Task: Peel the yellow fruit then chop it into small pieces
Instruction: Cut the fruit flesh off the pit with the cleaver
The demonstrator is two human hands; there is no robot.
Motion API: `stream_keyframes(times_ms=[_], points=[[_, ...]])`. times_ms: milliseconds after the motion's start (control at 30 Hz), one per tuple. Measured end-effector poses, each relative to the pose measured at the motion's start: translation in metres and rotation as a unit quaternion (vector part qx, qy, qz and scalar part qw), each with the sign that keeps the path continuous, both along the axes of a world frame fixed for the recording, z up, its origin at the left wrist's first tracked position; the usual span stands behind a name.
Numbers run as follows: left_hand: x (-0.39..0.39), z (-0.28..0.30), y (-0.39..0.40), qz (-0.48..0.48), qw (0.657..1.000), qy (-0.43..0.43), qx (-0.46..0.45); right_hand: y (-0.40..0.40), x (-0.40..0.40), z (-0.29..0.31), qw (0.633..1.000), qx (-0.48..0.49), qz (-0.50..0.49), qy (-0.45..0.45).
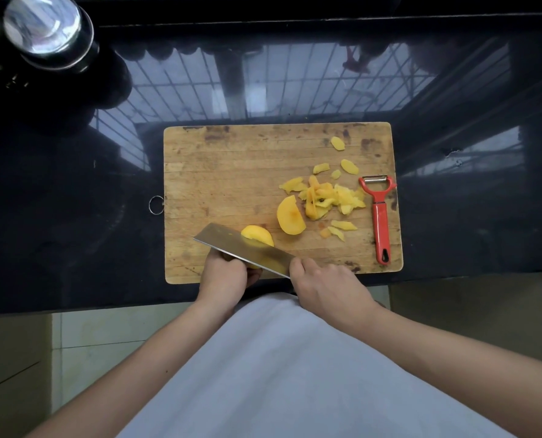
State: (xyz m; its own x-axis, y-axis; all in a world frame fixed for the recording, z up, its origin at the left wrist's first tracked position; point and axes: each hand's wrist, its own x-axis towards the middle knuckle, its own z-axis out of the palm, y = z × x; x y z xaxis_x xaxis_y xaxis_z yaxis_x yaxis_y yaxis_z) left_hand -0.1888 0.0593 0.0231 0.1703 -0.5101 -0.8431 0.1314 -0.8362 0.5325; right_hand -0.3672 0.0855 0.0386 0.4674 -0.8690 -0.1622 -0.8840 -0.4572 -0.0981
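The cleaver [244, 246] blade hides most of the yellow fruit [258, 235] near the board's front edge; only a rounded part shows beyond it. The left hand [227, 273] curls around the fruit, fingertips hidden behind the blade. The right hand [323, 284] grips the handle, which is covered. A cut slice [290, 214], peelings [329, 197] and a red peeler [378, 213] fill the cutting board's [219, 172] right half; its far left lies bare.
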Motion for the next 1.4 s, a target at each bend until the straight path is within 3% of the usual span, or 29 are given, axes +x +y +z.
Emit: stream_keyframes(times_ms=[567, 767, 900, 1067, 1267, 1400], points=[[0.006, -0.005, -0.001, -0.014, 1.000, 0.005, 0.011, -0.014, 0.015, -0.008, 1.000, 0.023, 0.002, 0.021], [0.004, 0.002, -0.005, -0.028, 1.000, 0.003, 0.003, -0.029, 0.026, -0.001, 0.998, 0.068, 0.002, 0.002], [0.005, 0.006, -0.004, -0.078, 0.995, -0.062, -0.007, -0.038, 0.014, 0.005, 0.987, 0.157, -0.040, -0.010], [0.027, -0.008, 0.007, -0.155, 0.975, -0.156, -0.044, -0.060, 0.002, 0.014, 0.951, 0.240, -0.170, -0.097], [0.026, 0.008, 0.002, -0.239, 0.949, -0.199, -0.059, -0.062, -0.003, 0.035, 0.927, 0.251, -0.214, -0.181], [0.015, 0.016, -0.014, -0.349, 0.900, -0.259, -0.041, -0.055, -0.002, 0.041, 0.925, 0.238, -0.233, -0.181]])
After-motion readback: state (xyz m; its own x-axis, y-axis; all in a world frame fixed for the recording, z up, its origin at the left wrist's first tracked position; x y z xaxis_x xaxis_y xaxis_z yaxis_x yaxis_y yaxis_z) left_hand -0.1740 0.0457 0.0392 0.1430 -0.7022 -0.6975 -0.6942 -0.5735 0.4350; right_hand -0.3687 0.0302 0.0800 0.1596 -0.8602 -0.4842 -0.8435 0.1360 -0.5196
